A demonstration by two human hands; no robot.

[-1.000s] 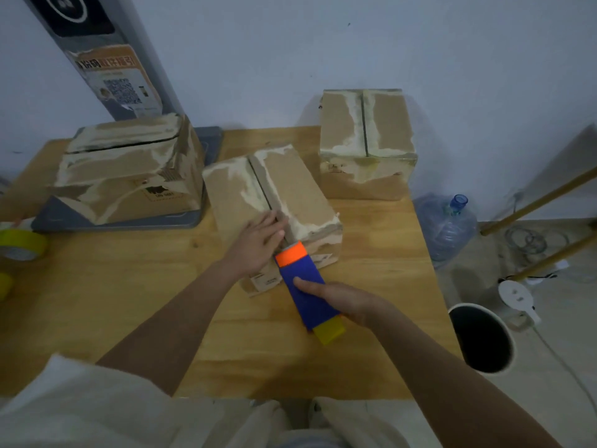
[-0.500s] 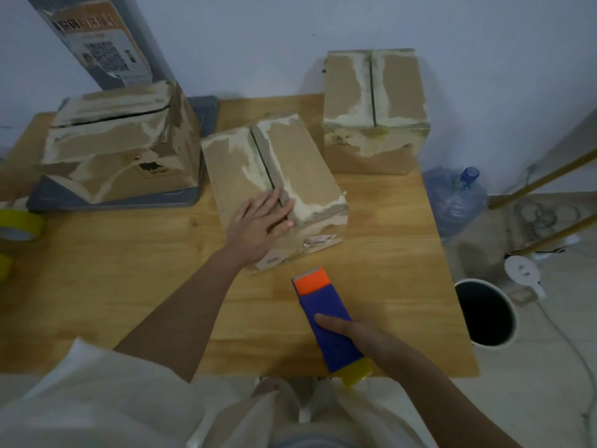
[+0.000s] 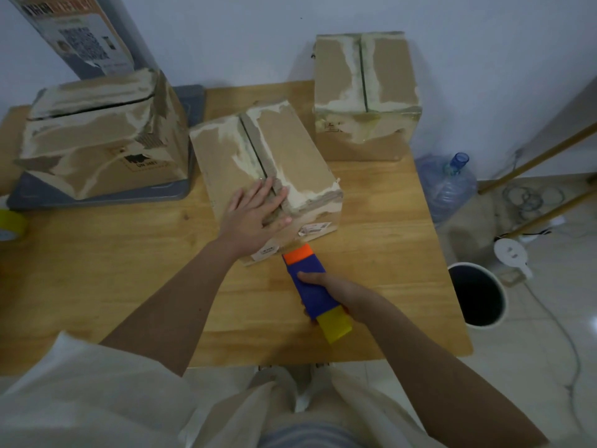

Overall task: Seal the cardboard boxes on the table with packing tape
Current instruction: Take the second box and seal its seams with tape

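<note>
A wooden table (image 3: 97, 286) is set against a pale blue wall, with a tiled floor seen beyond its right edge. Three worn cardboard boxes are placed on it, and the middle box (image 3: 284, 156) is taken here as the landmark. To the left of the middle box, a larger box (image 3: 97, 134) is rested on a grey tray (image 3: 190, 101); behind and to the right of the middle box, a third box (image 3: 365, 92) is stood at the table's back edge. The top flaps of the middle box are closed, with a dark seam running along them.

The left hand (image 3: 255, 215) is laid flat on the near end of the middle box, over the seam, with the fingers straight and slightly spread; nothing is gripped. Just in front of the middle box, a blue tape dispenser (image 3: 310, 286) with an orange front end and a yellow rear is held by the right hand (image 3: 336, 289), the fingers being curled round its body. Its orange end is brought close against the box's near lower edge; whether it touches cannot be told.

At the far left of the table, well apart from the middle box, a yellow tape roll (image 3: 11, 221) is partly seen. On the floor to the right, a water bottle (image 3: 449, 185) and a dark bin (image 3: 478, 294) are found.
</note>
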